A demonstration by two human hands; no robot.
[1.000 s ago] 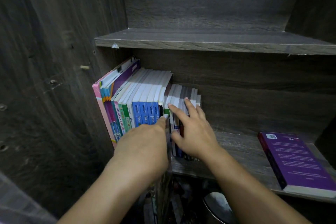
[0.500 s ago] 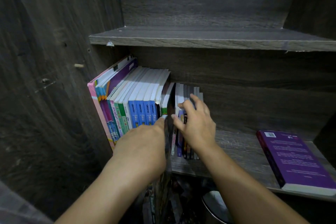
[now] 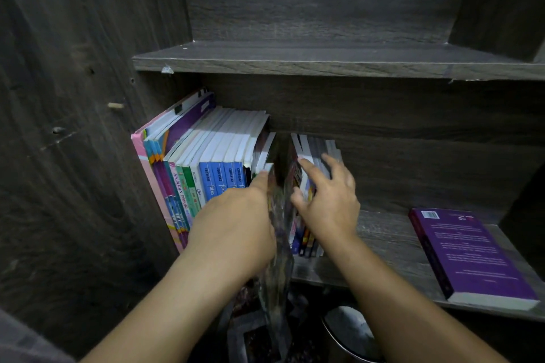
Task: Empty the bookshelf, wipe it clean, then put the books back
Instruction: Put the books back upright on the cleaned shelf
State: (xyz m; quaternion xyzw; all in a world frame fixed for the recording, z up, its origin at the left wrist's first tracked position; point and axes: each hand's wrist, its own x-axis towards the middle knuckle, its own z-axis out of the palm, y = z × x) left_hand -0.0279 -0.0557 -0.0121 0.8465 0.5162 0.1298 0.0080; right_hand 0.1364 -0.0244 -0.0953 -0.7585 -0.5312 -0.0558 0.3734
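Head view: blurred book seemingly within left grip.

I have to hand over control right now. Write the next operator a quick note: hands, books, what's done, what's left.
Hands: left hand grips a thin glossy book, edge-on at the gap between the two upright groups. The right hand, fingers spread, presses the small group aside, holding the gap open.
Books: the big group leans against the left wall. A purple book lies flat at the right end of the shelf. No books visible on the upper shelf.
Done: cannot tell whether wiping happened.
Left: probably seat the thin book and close the gap.
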